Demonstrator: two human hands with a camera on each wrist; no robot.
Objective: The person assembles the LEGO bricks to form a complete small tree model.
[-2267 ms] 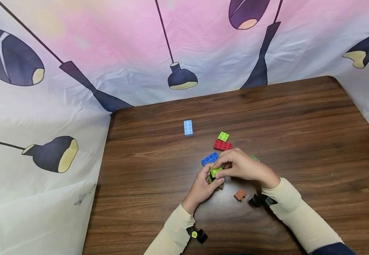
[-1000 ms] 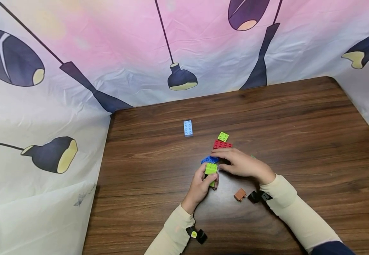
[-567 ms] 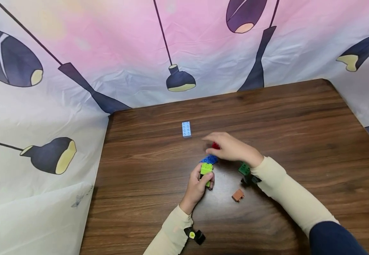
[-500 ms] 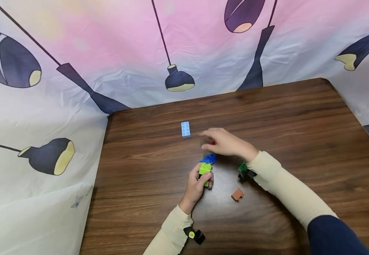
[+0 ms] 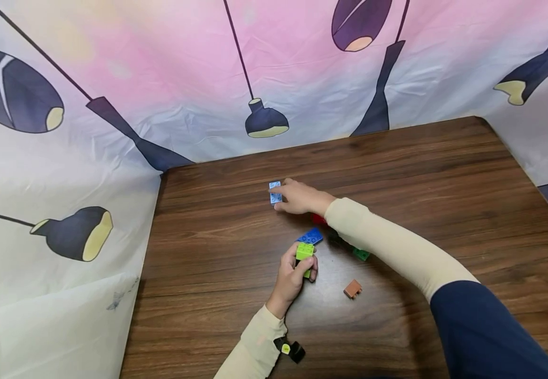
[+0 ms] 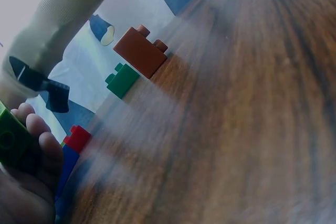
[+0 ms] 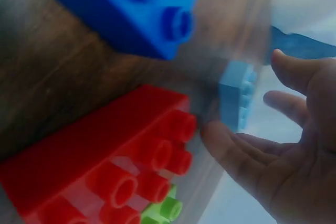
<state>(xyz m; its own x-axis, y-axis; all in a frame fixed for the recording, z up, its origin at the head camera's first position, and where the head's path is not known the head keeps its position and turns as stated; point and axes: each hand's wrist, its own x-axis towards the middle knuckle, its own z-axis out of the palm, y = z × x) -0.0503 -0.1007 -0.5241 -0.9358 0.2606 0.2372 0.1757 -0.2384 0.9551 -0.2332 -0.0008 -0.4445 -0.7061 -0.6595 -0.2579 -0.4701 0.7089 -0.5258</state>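
My left hand (image 5: 288, 275) holds a small stack of toy building bricks (image 5: 305, 251), lime green at top and bottom with black between; fingers and thumb wrap its sides. In the left wrist view a green brick of that stack (image 6: 11, 137) shows at the left edge. Farther back, my right hand (image 5: 301, 198) reaches over the light blue brick (image 5: 275, 199), which lies flat on the table. Seen from the right wrist, the fingers are spread with thumb apart, and the light blue brick (image 7: 230, 100) stands just beyond them.
Close behind the stack lies a dark blue brick (image 5: 313, 236). A red brick (image 5: 318, 219) is partly under the right forearm, with a lime brick (image 7: 152, 213) beside it. Nearer are a dark green brick (image 5: 361, 255) and a brown brick (image 5: 352, 289). A printed curtain (image 5: 198, 105) borders the wooden table (image 5: 198, 305).
The right hand has let go of the stack and moved away to the back left, past the red brick, to the light blue one. My left hand keeps the stack, shifted slightly left.
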